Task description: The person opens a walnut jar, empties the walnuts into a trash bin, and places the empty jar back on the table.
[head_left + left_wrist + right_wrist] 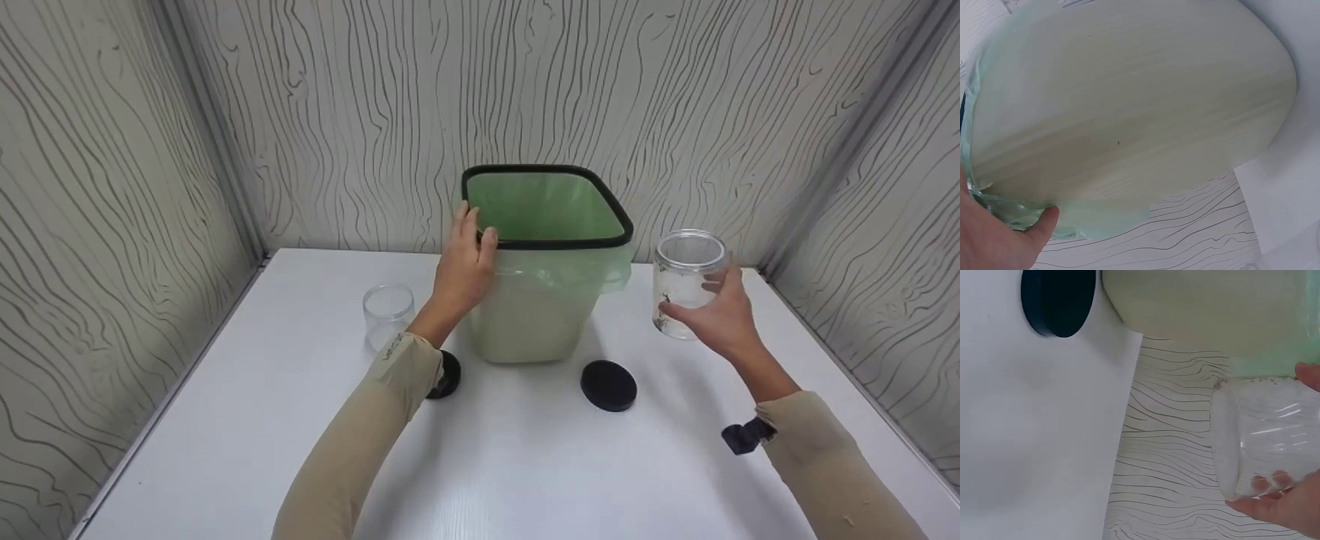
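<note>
A light-coloured trash bin [529, 322] with a black rim and a translucent green liner [540, 206] stands upright near the back wall. My left hand [466, 262] holds its front-left corner, fingertips on the rim and thumb at the front; in the left wrist view the thumb [1044, 225] lies against the liner. On the right, my right hand [724, 311] grips a clear jar [679, 289] by its side, thumb and fingers around it. The jar is raised, mouth up, with brown specks along one side [1252, 379]. No lid is on it.
A second clear jar [388, 311] stands left of the bin, partly behind the left forearm. One black lid [609, 385] lies in front of the bin; another black lid [450, 375] is half hidden by the left sleeve. Patterned walls enclose the white table [510, 465].
</note>
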Action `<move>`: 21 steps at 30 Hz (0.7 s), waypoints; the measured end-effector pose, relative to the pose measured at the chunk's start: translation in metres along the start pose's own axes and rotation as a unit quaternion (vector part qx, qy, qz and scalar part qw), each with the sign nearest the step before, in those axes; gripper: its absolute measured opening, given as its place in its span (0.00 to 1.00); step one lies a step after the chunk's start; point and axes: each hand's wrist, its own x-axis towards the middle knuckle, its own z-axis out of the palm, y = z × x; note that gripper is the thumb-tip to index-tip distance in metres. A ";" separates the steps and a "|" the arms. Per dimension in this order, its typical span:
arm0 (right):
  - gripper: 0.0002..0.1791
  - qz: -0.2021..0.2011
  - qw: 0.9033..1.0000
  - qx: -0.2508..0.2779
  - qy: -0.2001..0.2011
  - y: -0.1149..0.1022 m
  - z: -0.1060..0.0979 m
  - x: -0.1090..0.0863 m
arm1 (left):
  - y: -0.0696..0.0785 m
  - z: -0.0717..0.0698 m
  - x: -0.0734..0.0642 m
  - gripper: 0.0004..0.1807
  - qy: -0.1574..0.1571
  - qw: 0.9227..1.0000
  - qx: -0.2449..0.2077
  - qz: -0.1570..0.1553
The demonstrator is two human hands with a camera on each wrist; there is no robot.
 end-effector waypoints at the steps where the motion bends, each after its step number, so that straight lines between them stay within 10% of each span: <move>1: 0.59 0.001 1.000 -0.002 -0.005 0.003 0.002 -0.001 | 0.000 0.000 0.000 0.32 0.000 1.000 0.001 -0.001; 21: 0.66 0.113 0.988 -0.022 -0.107 0.061 0.017 -0.007 | 0.001 0.000 -0.001 0.32 -0.002 1.000 0.006 -0.005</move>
